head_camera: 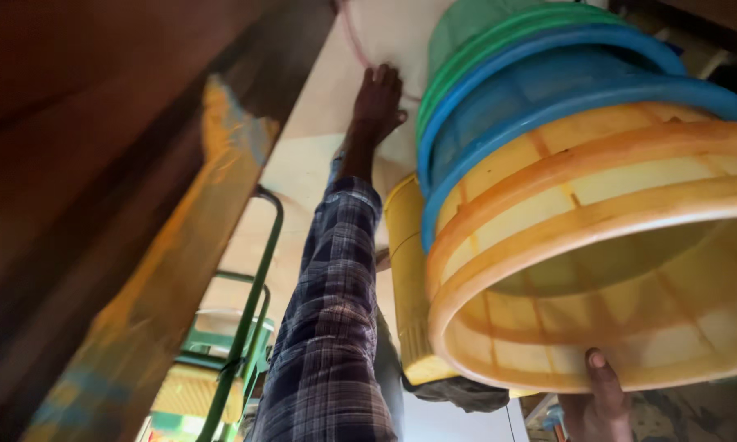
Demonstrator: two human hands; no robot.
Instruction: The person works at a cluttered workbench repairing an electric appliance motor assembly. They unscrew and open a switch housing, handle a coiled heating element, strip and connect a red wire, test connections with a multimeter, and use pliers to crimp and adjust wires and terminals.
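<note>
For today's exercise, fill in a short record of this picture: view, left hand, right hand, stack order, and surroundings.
View: looking upward
Left hand: raised on a checked sleeve, flat against the pale surface overhead
Right hand: grips the rim of the yellow tub
Stack: nested tubs; yellow outermost, then blue, green deepest
Surroundings: wooden beam, green metal frame

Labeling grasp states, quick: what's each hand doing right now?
Left hand: open, reaching up, fingers against the pale surface overhead.
Right hand: gripping the rim of the yellow tub, thumb visible.
</note>
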